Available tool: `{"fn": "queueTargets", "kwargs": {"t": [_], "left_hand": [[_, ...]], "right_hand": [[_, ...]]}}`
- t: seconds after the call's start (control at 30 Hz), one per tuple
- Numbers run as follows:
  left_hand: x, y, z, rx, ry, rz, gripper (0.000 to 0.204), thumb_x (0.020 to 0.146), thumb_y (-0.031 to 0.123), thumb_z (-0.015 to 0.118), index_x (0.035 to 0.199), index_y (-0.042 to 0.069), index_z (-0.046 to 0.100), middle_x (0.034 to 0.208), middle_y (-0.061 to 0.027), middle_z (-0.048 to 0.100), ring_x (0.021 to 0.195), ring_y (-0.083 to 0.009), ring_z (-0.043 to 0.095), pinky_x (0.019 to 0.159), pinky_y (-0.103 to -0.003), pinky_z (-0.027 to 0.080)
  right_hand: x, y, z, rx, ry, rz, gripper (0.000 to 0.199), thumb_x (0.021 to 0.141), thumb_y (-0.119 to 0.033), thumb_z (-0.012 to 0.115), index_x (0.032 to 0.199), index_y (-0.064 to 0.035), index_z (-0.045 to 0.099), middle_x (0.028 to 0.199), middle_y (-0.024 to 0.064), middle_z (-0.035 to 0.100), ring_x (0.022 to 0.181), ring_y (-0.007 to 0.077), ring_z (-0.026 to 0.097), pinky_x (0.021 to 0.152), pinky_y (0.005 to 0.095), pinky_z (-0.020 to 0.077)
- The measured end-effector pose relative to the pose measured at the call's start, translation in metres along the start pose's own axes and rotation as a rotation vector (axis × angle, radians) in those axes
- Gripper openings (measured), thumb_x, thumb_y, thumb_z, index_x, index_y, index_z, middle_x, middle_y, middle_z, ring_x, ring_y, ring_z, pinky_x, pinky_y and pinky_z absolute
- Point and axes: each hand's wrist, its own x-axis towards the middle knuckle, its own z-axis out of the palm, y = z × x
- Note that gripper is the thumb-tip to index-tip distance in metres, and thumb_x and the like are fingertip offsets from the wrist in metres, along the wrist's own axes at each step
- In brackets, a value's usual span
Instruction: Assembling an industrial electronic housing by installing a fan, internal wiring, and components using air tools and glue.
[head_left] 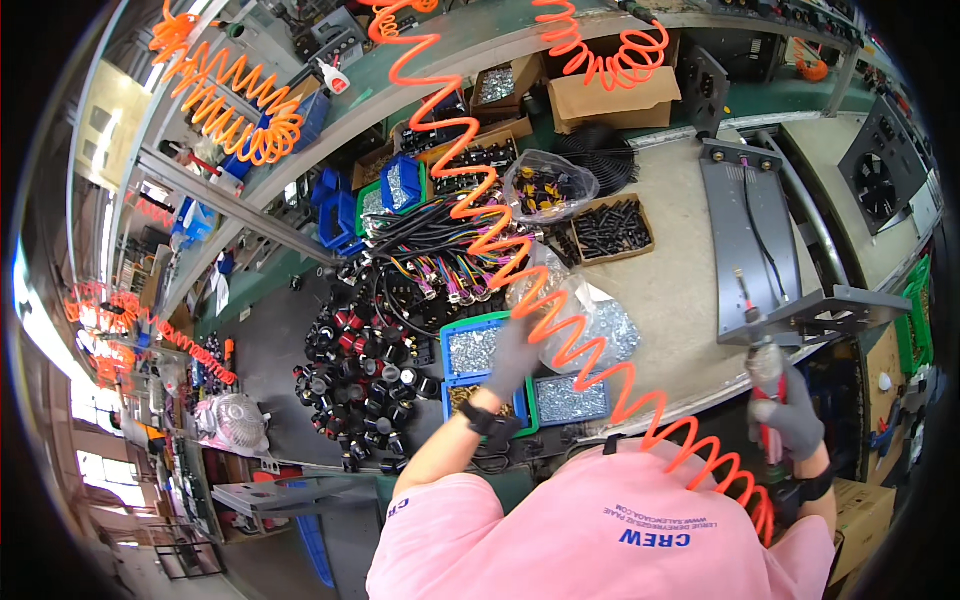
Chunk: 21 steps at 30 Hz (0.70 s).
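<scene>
My left hand (515,352), in a grey glove with a black wrist strap, reaches over a blue bin of small silver screws (470,350), fingers spread toward a clear bag of screws (605,322). My right hand (790,412), also gloved, grips a red-handled powered screwdriver (765,365) whose tip meets the edge of a grey metal panel (735,220). An orange coiled air hose (560,330) runs from overhead across the bench down to the screwdriver.
A second blue bin of screws (570,400) sits by the bench edge. A cardboard tray of black screws (612,230), a cable bundle (440,250), a pile of black and red caps (360,370), a black fan grille (600,155) and cardboard boxes (610,95) crowd the bench.
</scene>
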Motion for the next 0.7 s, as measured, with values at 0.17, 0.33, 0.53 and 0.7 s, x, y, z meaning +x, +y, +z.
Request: {"fn": "queueTargets", "kwargs": {"t": [0.17, 0.33, 0.53, 0.7], "left_hand": [[0.02, -0.126, -0.096, 0.534, 0.202, -0.221, 0.033, 0.068, 0.007, 0.052, 0.102, 0.005, 0.055, 0.102, -0.0171, 0.053, 0.097, -0.0348, 0.051, 0.084, -0.041, 0.042], [0.031, -0.181, -0.111, 0.709, -0.19, -0.462, 0.062, 0.062, 0.019, 0.062, 0.122, 0.016, 0.045, 0.121, -0.0226, 0.038, 0.106, -0.0384, 0.047, 0.088, -0.043, 0.043], [0.034, -0.169, -0.126, 0.737, -0.366, -0.33, 0.066, 0.063, 0.0, 0.064, 0.123, 0.017, 0.042, 0.119, -0.02, 0.037, 0.094, -0.041, 0.053, 0.079, -0.044, 0.047], [0.016, -0.179, -0.131, 0.66, -0.065, -0.035, 0.063, 0.063, 0.005, 0.068, 0.12, 0.008, 0.042, 0.117, -0.0203, 0.043, 0.101, -0.0352, 0.049, 0.086, -0.039, 0.042]], "right_hand": [[-0.01, -0.016, -0.004, 0.006, 0.163, -0.1, 0.074, 0.056, -0.014, 0.06, 0.125, -0.0014, 0.034, 0.065, 0.0064, 0.051, 0.041, 0.0153, 0.05, 0.038, 0.0252, 0.0418], [-0.006, -0.028, 0.0, 0.007, 0.276, -0.164, 0.076, 0.056, -0.014, 0.059, 0.125, -0.0007, 0.032, 0.062, 0.006, 0.049, 0.041, 0.0156, 0.05, 0.037, 0.0251, 0.0418], [-0.009, -0.04, 0.005, -0.019, 0.342, -0.147, 0.077, 0.054, -0.014, 0.059, 0.125, -0.0006, 0.032, 0.062, 0.0059, 0.049, 0.041, 0.0157, 0.049, 0.039, 0.025, 0.0421], [-0.022, -0.05, 0.003, -0.031, 0.387, -0.173, 0.073, 0.052, -0.01, 0.056, 0.122, -0.0004, 0.037, 0.067, 0.0065, 0.051, 0.044, 0.0161, 0.051, 0.04, 0.0259, 0.0429]]}}
